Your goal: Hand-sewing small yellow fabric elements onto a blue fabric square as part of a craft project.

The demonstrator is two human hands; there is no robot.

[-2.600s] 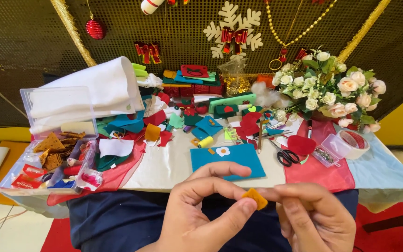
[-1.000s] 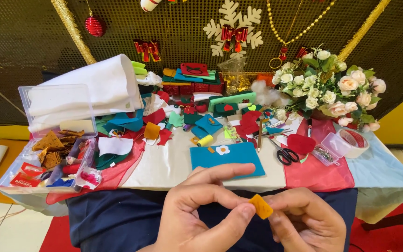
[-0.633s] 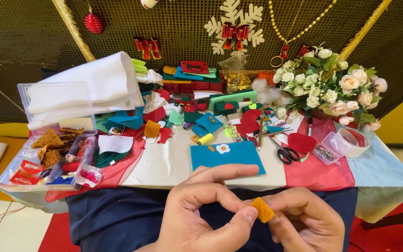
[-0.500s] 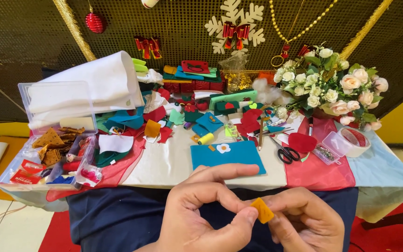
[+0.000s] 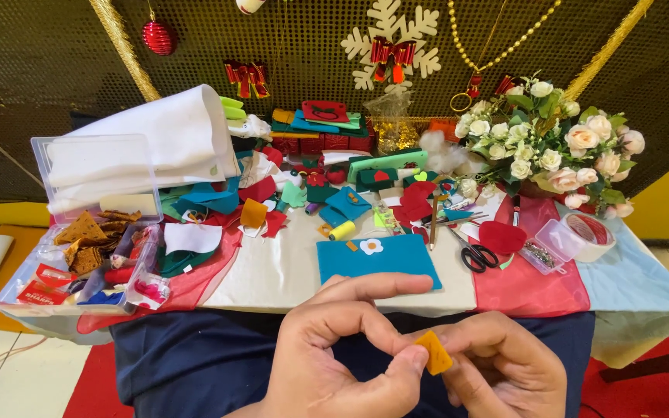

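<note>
One cluttered craft table (image 5: 288, 271) fills the view, a teal felt sheet (image 5: 377, 259) near its front edge with black scissors (image 5: 472, 255) just beside it. Below, the left hand (image 5: 342, 356) and right hand (image 5: 505, 371) meet, fingertips pinched together on a small orange felt piece (image 5: 434, 352).

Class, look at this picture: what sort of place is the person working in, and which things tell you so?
Probably a craft table set up for festive decorations: felt scraps, scissors and a tape roll cover it, baubles and a snowflake hang behind, and both hands pinch an orange felt piece.
</note>
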